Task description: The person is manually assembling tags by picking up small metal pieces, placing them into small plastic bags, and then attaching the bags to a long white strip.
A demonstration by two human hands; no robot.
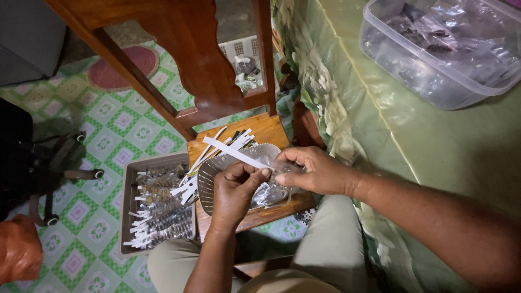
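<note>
Small clear plastic packet (279, 165) sat pinched between left hand (234, 190) and right hand (315, 171), over the round perforated basket (209, 182) on the wooden chair seat (266, 133). One long white paper strip (233, 152) stuck out from the left hand's grip. Risk: strip could slip or tear if pulled skewed. Counts: one basket, one grey tray (129, 190), probably dozens of packets, too blurred to count.

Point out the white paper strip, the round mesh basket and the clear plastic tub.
white paper strip (233, 152), head view, middle of the strip.
round mesh basket (209, 182), head view, bare left wall.
clear plastic tub (420, 81), head view, near side wall.
</note>
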